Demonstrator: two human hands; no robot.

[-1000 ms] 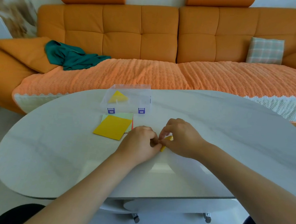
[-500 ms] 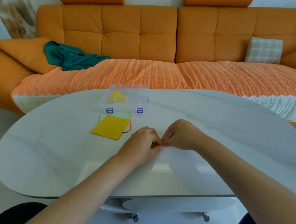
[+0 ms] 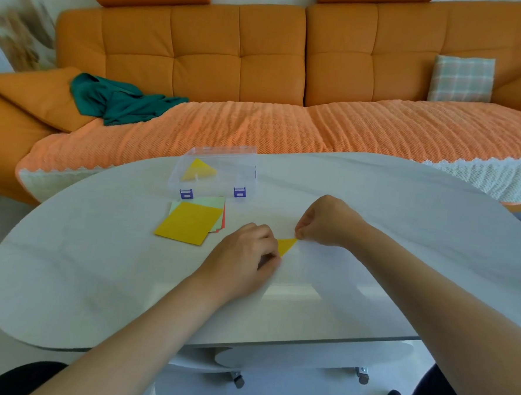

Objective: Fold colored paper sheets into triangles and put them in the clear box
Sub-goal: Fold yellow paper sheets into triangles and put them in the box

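A folded yellow paper triangle (image 3: 286,245) lies on the white table (image 3: 96,263) between my hands. My left hand (image 3: 246,251) covers its left part with curled fingers holding it down. My right hand (image 3: 324,224) pinches its right tip. A stack of colored sheets (image 3: 187,226) with a yellow one on top lies to the left. Behind it stands the clear box (image 3: 215,171) with purple latches, and a yellow triangle (image 3: 197,169) lies inside.
An orange sofa (image 3: 261,63) with an orange throw runs behind the table. A green cloth (image 3: 118,100) and a plaid cushion (image 3: 461,78) lie on it. The table's near edge sits above a wheeled base (image 3: 273,366).
My right hand has slid to the right along the paper, away from my left hand, and the yellow triangle now shows between them. The view shifted slightly.
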